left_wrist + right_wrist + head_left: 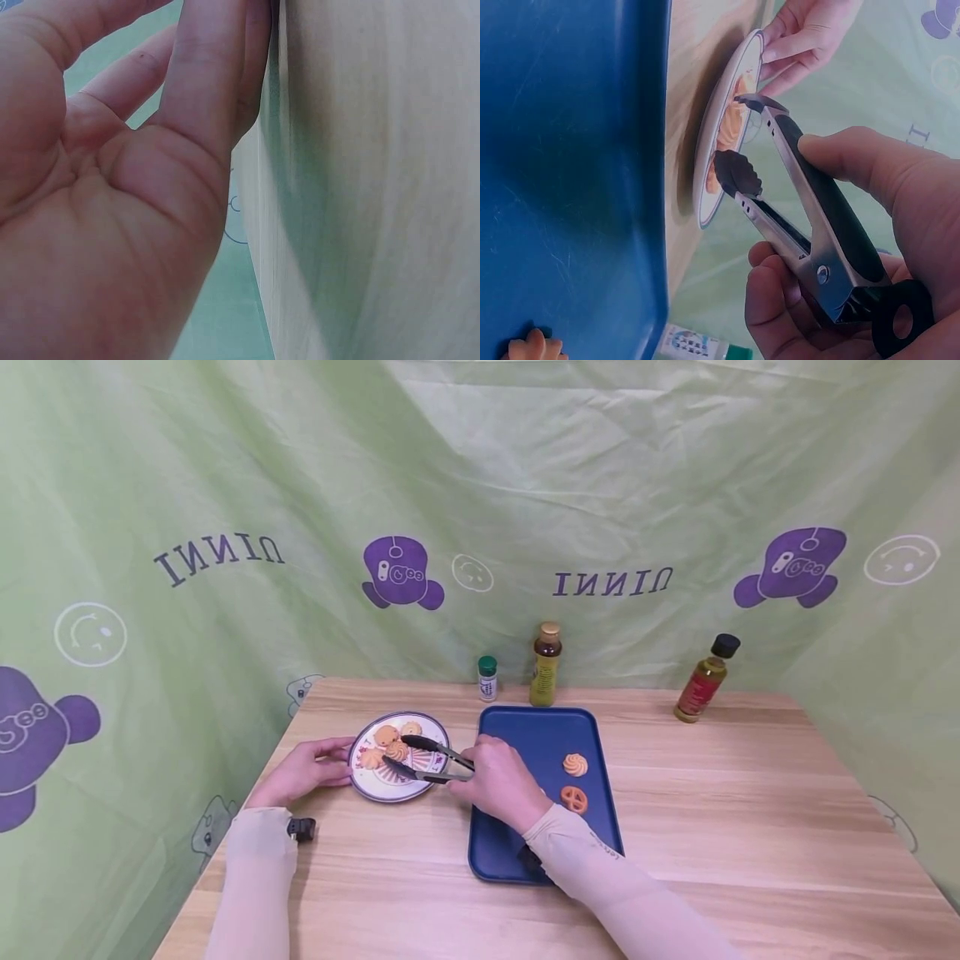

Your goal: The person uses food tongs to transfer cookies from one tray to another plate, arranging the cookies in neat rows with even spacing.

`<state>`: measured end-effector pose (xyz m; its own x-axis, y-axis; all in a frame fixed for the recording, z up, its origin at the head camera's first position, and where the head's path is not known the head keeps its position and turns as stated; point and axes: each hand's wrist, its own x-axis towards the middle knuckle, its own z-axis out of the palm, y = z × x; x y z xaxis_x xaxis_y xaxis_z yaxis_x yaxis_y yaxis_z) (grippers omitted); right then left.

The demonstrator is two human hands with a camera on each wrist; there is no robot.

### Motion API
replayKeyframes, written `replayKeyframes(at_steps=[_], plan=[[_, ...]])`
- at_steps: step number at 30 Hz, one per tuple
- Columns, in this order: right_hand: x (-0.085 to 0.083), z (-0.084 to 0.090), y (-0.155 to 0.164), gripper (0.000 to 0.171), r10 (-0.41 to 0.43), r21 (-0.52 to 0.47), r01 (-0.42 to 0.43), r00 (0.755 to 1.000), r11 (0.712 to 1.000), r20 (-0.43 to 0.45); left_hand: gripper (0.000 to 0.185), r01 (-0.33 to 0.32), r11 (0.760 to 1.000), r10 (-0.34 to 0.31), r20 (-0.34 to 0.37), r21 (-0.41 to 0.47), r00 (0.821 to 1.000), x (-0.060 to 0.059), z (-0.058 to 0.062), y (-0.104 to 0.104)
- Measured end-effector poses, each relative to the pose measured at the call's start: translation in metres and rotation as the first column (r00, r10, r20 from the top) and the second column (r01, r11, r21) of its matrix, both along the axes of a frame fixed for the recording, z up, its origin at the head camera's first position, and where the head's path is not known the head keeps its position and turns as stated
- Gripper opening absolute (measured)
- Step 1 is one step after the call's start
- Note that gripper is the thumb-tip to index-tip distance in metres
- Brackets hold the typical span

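My left hand (312,771) grips the left rim of a white oval plate (405,789) with a dark blue edge, its thumb and fingers at the rim. Several cookies (396,750) lie together on the plate. In my right hand (501,777) is a pair of metal tongs (810,217) with black tips and black grips. The tongs' tips are spread apart, right over the cookies, and nothing shows between them. The left wrist view has my left palm (112,210) close above the wooden table, with the plate hidden.
A blue tray (525,735) lies right of the plate, holding a swirl cookie (575,765) and a pretzel-shaped cookie (574,800). Behind stand a green-capped shaker (487,680) and a yellow-green bottle (545,667). A red-labelled bottle (703,683) stands back right. Green cloth (480,485) hangs behind the table.
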<state>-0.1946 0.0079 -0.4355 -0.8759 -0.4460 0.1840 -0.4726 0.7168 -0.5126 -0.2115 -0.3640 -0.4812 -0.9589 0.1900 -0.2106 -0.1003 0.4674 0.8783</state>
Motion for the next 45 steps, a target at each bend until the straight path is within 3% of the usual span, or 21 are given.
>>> replayKeyframes(at_steps=[12, 19, 30, 35, 45], plan=[[0.007, 0.008, 0.01, 0.041, -0.032, 0.006, 0.032, 0.999, 0.999, -0.02, 0.068, 0.009, 1.0, -0.009, -0.017, -0.016, 1.0, -0.002, 0.0, -0.001], [0.011, 0.013, 0.021, 0.047, -0.067, -0.018, 0.067, 0.998, 0.998, 0.018, 0.067, 0.004, 0.999, -0.005, -0.012, -0.043, 1.0, -0.002, 0.0, -0.003], [0.032, 0.005, 0.059, 0.05, -0.144, -0.053, 0.146, 0.989, 0.988, 0.041, 0.066, 0.0, 0.997, -0.002, -0.022, -0.078, 1.0, 0.0, 0.001, -0.003], [0.043, 0.004, 0.076, 0.049, -0.199, -0.071, 0.198, 0.98, 0.978, 0.001, 0.067, -0.002, 0.996, -0.001, -0.026, -0.095, 1.0, 0.001, 0.003, -0.004], [0.049, -0.005, 0.102, 0.05, -0.285, -0.079, 0.284, 0.958, 0.956, -0.011, 0.068, 0.0, 0.996, -0.002, -0.027, -0.087, 1.0, 0.001, 0.0, -0.003]])
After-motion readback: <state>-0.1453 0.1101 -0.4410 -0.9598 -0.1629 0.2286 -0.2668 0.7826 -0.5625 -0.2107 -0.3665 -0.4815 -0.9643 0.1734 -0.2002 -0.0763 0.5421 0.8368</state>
